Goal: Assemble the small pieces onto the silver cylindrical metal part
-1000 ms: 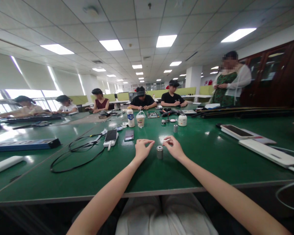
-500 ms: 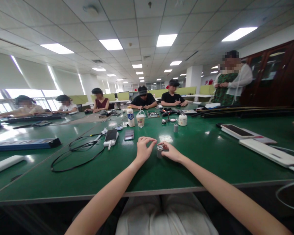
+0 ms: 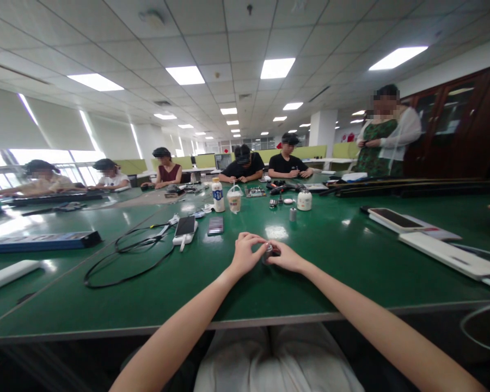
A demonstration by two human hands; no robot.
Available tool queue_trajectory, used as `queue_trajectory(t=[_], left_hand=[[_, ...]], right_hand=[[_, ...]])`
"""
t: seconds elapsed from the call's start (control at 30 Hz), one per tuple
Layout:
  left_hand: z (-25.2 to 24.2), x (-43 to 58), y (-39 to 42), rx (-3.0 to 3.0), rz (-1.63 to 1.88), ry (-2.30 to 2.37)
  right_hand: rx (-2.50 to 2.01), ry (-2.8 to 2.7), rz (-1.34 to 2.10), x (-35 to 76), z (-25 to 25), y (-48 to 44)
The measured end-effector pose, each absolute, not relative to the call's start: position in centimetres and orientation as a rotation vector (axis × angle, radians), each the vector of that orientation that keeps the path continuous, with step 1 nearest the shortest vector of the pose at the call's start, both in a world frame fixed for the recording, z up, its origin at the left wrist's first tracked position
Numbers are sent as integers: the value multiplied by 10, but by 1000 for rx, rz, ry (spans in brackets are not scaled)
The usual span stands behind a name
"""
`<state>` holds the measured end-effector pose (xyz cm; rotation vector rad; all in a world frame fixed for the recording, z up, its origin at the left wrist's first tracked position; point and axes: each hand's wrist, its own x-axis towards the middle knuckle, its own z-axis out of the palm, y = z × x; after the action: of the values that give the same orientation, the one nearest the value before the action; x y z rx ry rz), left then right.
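A small grey metal cylinder [image 3: 265, 259] stands on the green table in front of me, partly covered by my fingers. My left hand [image 3: 246, 253] comes at it from the left, thumb and fingertips closed against its upper part. From the right, my right hand [image 3: 286, 257] has its thumb and fingers around the cylinder's side. The two hands' fingertips meet near its top. Farther off stands a similar grey cylinder [image 3: 293, 214], which neither hand touches.
Left of my hands lie a phone [image 3: 185, 225] on a white device, a small dark card [image 3: 215, 225] and a looped black cable [image 3: 106, 285]. A bottle [image 3: 218, 196], a cup [image 3: 234, 200] and a white jar [image 3: 304, 200] stand beyond. White devices [image 3: 449, 255] lie right. Several people surround the table.
My left hand has moved right, and its fingers have closed in on the cylinder. My right hand's fingers now wrap it more closely, and less of the cylinder shows.
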<state>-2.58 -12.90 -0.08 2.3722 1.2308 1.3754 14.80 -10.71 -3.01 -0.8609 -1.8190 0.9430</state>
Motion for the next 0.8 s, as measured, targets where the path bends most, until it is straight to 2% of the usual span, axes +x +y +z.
queue_trajectory(t=[0.4,0.57,0.67,0.8], left_hand=[[-2,-21,-121,2268,1375,1267],[-1,-33,-110,2077,1466,1618],[-7,-52,-102,1924,1397,1877],[-16,-66,-96,1872,1286,1991]], right_hand=[[-890,-1913,943,149,-25,-111],[-918,-1948,907,151,-21,-113],[-932,-1979,896,152,-19,-115],[-948,-2009,876,152,-17,-116]])
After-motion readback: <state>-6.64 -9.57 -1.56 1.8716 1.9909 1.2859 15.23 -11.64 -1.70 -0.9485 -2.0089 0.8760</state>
